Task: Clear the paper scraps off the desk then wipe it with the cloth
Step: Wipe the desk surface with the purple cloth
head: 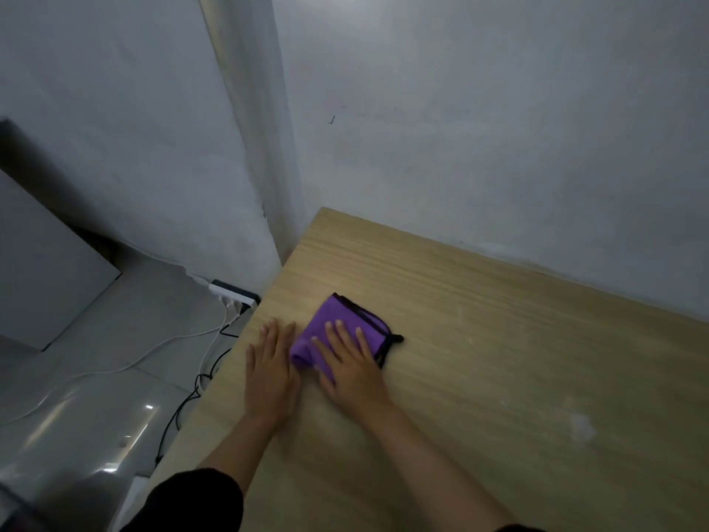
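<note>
Cloth (pixel 337 314) on surface (pixel 498 339) corner.
I'm watching the right hand (pixel 351 364) pressing it, left hand (pixel 270 364) lying just beside, grips wide; power strip (pixel 234 296) blurry.

Under my hands: purple cloth (pixel 337 332), black edging. Desk (pixel 479 339) pale wood grain. Wall (pixel 479 128) grey-white. My sleeve (pixel 199 501) black. Cables (pixel 153 351) white and black.

One view, head-worn, wide-angle. Sits above the table (pixel 479 339) near edge, facing forward and steeply down toward its far left corner. Close range: left hand (pixel 270 372) and right hand (pixel 351 368) mid-frame. Frame tilted; wall (pixel 498 128) fills top, floor (pixel 115 378) at left.
</note>
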Available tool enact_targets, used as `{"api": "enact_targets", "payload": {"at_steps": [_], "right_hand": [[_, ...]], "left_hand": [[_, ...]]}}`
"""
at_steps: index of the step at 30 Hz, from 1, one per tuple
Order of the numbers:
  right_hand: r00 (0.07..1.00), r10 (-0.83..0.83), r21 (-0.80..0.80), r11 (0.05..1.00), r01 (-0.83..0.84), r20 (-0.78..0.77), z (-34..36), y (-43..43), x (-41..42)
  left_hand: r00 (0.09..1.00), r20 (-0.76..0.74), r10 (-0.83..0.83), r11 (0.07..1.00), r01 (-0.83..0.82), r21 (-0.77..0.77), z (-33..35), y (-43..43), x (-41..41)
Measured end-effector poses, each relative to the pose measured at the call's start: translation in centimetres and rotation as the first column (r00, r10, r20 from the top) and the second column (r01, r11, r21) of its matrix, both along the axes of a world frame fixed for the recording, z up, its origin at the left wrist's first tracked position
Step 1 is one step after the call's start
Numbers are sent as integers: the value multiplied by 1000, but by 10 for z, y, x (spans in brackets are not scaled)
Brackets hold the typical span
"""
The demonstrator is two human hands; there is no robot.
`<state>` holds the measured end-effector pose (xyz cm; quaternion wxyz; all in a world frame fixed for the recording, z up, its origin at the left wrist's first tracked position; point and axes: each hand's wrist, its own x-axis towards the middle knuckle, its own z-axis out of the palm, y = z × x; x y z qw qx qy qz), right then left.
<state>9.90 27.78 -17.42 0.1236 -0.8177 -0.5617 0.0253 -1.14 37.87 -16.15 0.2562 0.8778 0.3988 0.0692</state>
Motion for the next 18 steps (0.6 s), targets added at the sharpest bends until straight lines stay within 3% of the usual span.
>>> {"api": "enact_targets", "payload": {"at_steps": [4, 9, 11, 14, 16, 18], "right_hand": [[958, -257, 64, 962, 267, -130, -3, -40, 23], [755, -626, -57, 776, 628, -194, 15, -73, 29], [706, -667, 32, 721, 692, -236, 35, -56, 8], [838, -520, 346, 765, 543, -165, 54, -21, -64], [943, -304, 314, 889, 333, -136, 44, -9, -130], [985, -134, 158, 976, 150, -111, 22, -12, -186]], "left_hand": [[1000, -4, 15, 1000, -15, 9, 4, -5, -30], [996, 83, 15, 999, -12, -37, 12, -14, -76], [992, 121, 37, 999, -31, -44, 13, -16, -96], [989, 133, 65, 996, -57, -66, 14, -17, -126], [992, 114, 55, 996, -47, -71, 13, -16, -146], [995, 98, 10, 998, -4, -65, 9, -14, -164]]}}
